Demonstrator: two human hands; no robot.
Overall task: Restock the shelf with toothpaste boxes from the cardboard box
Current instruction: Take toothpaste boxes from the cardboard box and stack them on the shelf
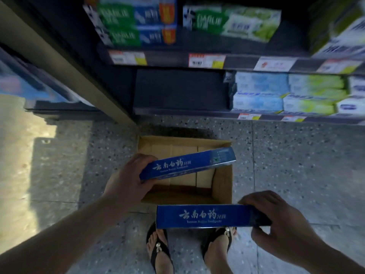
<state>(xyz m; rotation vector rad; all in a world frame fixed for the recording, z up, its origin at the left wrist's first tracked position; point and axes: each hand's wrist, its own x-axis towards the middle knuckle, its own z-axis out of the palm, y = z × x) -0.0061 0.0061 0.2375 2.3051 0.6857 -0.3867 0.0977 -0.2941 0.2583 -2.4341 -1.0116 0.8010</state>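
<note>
Above an open cardboard box (222, 182) on a speckled shop floor (296, 165), a person holds a blue toothpaste box in each hand.

Left hand (126, 175) grips the left end of the first blue toothpaste box (187, 165), fingers curled over its top edge; this box tilts up to the right, over the carton's opening. Right hand (276, 224) grips the right end of the second blue toothpaste box (205, 216), thumb below and fingers above; it lies level, nearer the person, just past the carton's near wall and above two feet in black sandals (158, 248). Both show white Chinese lettering. Beyond the carton stands a dark shelf (177, 89): its low tier carries pale blue and green toothpaste boxes (286, 93) at the right, and the tier above carries green and blue ones (136, 22), with price tags (206, 60) along the edges.
</note>
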